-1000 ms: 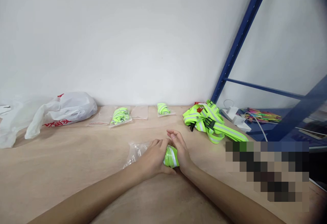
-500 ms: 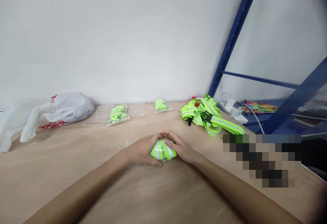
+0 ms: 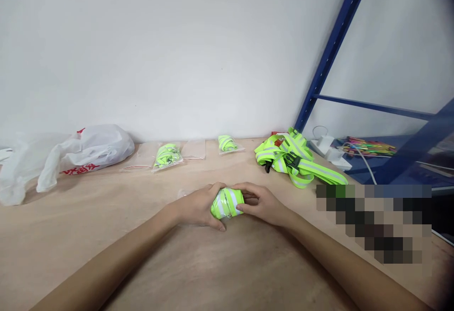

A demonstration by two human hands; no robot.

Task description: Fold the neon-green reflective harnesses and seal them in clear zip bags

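Observation:
Between my two hands, low over the table (image 3: 166,263), is a folded yellow-green strap bundle (image 3: 227,203) with silvery stripes, partly in a clear plastic bag. My left hand (image 3: 200,207) wraps round its left side, thumb at the near edge, with some of the clear bag (image 3: 182,192) showing behind the hand. My right hand (image 3: 260,203) pinches the right end of the bundle between thumb and fingers. Farther back lie two bagged strap bundles, one at the centre (image 3: 227,143) and one to the left (image 3: 168,155).
Loose yellow-green straps with black buckles (image 3: 296,159) are heaped at the back right, beside a blue metal frame (image 3: 329,46) and white plugs (image 3: 329,152). Flat clear bags (image 3: 194,149) and a white plastic bag (image 3: 102,147) lie at the back left.
My right hand has shifted from the top of the bundle to its right end, uncovering more of it. The whole view has moved slightly.

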